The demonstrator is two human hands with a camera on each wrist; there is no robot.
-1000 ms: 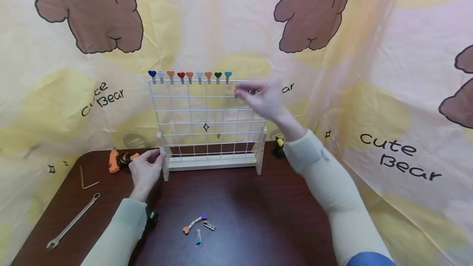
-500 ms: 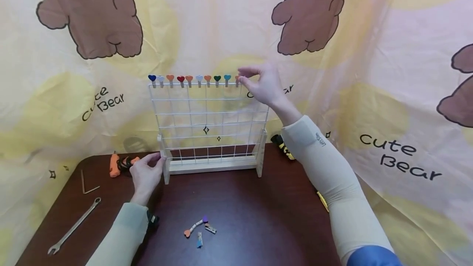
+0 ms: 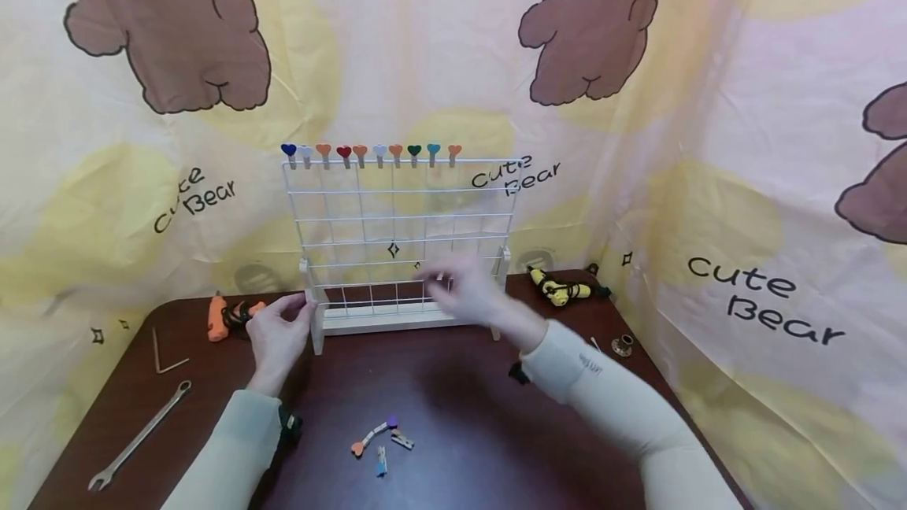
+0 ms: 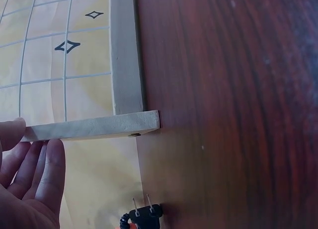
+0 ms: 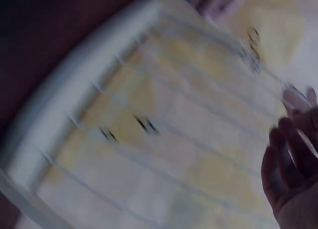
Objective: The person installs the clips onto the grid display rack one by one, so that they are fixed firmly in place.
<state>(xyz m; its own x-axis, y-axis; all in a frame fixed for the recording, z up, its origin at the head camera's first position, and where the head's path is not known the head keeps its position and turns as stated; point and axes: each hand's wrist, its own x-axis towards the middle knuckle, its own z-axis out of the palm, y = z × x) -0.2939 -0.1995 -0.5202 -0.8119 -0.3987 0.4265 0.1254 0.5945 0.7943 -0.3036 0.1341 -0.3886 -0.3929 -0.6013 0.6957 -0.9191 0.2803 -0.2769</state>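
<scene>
A white wire grid (image 3: 340, 219) stands upright in a pale wooden stand (image 3: 400, 324). Small heart-topped clothespins (image 3: 379, 152) line its top wire, ending on the right with an orange heart clothespin (image 3: 455, 151). At the stand's left end, my left hand (image 3: 278, 338) pinches the wooden upright (image 4: 94, 127) between thumb and fingers. My right hand (image 3: 464, 290), blurred, hangs in front of the grid's lower right with loosely bent fingers and nothing visible in them. Loose clothespins lie on the tabletop before the stand, among them an orange heart one (image 3: 357, 449) and a blue one (image 3: 381, 464).
On the left lie an orange glue gun (image 3: 218, 319), a hex key (image 3: 160, 356) and a wrench (image 3: 142, 435). A yellow corded tool (image 3: 560, 288) and a small metal fitting (image 3: 622, 345) are at the right. A bear-print curtain (image 3: 425, 38) hangs behind the table.
My right hand placed the orange heart clothespin at the right of the row, let go of it, and came down in front of the grid. My left hand stayed on the upright.
</scene>
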